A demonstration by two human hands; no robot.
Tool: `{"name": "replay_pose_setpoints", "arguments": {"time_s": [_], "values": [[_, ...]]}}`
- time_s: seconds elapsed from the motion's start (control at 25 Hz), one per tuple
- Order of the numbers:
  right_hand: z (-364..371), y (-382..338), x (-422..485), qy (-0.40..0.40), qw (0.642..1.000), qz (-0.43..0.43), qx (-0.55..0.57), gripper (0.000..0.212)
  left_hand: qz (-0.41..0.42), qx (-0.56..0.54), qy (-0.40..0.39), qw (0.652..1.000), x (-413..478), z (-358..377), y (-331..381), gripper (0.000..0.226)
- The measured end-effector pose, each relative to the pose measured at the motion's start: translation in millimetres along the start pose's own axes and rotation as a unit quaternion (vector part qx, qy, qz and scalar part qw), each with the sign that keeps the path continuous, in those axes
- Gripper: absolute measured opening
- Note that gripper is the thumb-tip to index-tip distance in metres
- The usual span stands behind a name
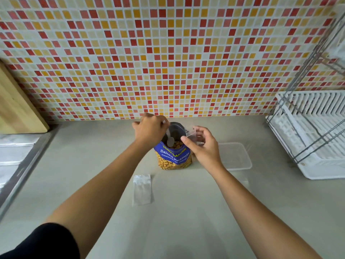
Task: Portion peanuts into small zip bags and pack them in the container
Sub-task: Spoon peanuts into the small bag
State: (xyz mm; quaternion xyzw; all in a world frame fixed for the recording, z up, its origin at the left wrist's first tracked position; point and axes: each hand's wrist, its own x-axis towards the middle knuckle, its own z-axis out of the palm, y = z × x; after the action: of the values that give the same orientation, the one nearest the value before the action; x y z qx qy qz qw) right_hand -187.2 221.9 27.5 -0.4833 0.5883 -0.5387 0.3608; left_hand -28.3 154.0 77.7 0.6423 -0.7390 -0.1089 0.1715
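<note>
The peanut bag stands upright and open on the bench, near the tiled wall, with loose peanuts visible at its mouth. The pouch is soft-sided and probably tips if pushed near the top. Steady it at the upper edge.

The left hand grips the handle of a white spoon, fingers curled round it, with the bowl down inside the pouch on the peanuts. The spoon looks rigid and light. Peanuts roll, so level loads are advisable.

The right hand pinches a small zip bag at its rim, just beside the pouch mouth. The film appears thin, limp and slippery. Take hold at the zip strip, likely its stiffest part, and spread the mouth before filling.

The clear container sits on the bench to the right of the pouch, with no bags visible inside. Spare zip bags lie flat nearer the person. A white dish rack stands at the far right.
</note>
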Motion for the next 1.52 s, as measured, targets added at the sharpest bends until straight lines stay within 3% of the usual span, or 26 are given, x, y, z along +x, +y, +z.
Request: {"name": "replay_pose_setpoints", "arguments": {"time_s": [0.12,0.2,0.4,0.64,1.12,1.52], "values": [[-2,3,2,-0.017,1.0,0.001,0.001,0.048,-0.023,0.04,-0.084,0.995,1,15,2,0.029],[-3,5,3,-0.027,1.0,0.002,-0.001,0.049,-0.062,0.012,-0.136,0.989,3,24,-2,0.027],[-8,7,2,-0.036,0.999,-0.001,0.004,0.047,-0.119,-0.19,-0.092,0.97,4,22,-7,0.025],[-11,7,2,-0.051,0.999,0.008,0.003,0.05,-0.175,-0.341,-0.057,0.922,1,13,-13,0.023],[-16,-3,0,-0.024,1.0,-0.007,0.0,0.047,-0.233,-0.44,-0.04,0.866,-6,-12,-21,0.021],[-12,-9,8,-0.026,0.972,-0.075,-0.221,0.06,-0.251,-0.475,-0.019,0.843,-7,-34,-47,0.015]]}}
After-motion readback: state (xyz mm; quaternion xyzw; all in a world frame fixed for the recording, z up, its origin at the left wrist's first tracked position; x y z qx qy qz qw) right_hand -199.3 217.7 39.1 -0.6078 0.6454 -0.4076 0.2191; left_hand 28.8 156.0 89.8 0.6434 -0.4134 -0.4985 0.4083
